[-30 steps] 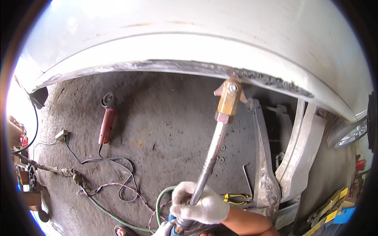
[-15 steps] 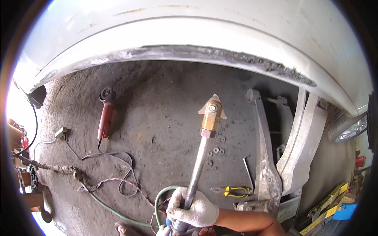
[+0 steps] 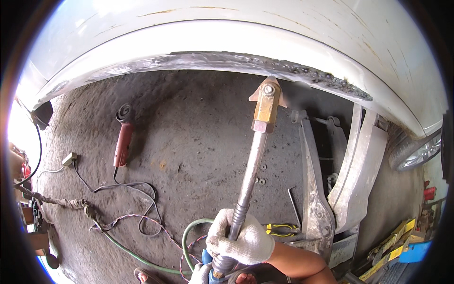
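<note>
My right hand (image 3: 241,242), in a white knit glove, grips the lower shaft of a long metal tool (image 3: 249,173). Its brass head (image 3: 266,106), fitted with a bolt and a flat triangular tip, points up at the bare, ground edge of a white car wheel arch (image 3: 227,60) and sits just under that edge. My left hand (image 3: 199,274), also gloved, is mostly cut off at the lower border and holds the tool's blue-handled end (image 3: 207,258). A sandalled foot shows beneath.
A red angle grinder (image 3: 124,139) with its cable lies on the concrete floor to the left. A green hose (image 3: 142,258) and twisted wires run across the lower floor. Yellow-handled pliers (image 3: 281,229), bare metal panels (image 3: 359,161), a car wheel (image 3: 416,151) and a yellow stand (image 3: 392,251) are on the right.
The tool head dropped away from the wheel arch edge half a second ago. It has now risen back to just under the edge, a little left of before.
</note>
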The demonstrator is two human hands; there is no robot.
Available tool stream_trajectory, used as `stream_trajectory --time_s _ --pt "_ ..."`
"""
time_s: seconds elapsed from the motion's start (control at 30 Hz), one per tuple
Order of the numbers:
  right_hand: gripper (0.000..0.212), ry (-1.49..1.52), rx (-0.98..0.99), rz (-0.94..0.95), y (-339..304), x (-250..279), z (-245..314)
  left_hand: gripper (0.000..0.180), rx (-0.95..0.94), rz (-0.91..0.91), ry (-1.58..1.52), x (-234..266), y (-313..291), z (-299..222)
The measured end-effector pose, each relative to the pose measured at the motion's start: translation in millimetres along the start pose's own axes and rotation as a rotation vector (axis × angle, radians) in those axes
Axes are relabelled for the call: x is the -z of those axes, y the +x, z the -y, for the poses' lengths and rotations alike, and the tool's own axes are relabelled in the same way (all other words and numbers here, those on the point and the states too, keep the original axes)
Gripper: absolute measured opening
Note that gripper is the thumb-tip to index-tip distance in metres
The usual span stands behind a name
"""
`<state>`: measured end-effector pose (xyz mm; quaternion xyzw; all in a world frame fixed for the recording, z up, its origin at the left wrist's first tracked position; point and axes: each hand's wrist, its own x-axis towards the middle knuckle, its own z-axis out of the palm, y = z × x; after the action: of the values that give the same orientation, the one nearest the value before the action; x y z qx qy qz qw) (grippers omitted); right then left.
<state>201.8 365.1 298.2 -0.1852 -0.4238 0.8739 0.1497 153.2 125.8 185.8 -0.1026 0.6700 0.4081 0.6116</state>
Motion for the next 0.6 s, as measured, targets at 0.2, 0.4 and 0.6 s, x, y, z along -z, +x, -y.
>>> stream_trajectory --time_s 0.2,0.4,0.6 --pt "0.017 -0.021 -0.012 0.002 6 -6 2 0.034 -0.016 -0.034 -0.016 0 1 2" --pt "0.013 0.001 -0.068 0.083 12 -8 2 0.030 -0.369 -0.058 0.427 42 55 75" --pt "0.016 0.036 -0.019 0.044 17 -12 0 0.019 -0.143 0.037 0.187 28 19 23"
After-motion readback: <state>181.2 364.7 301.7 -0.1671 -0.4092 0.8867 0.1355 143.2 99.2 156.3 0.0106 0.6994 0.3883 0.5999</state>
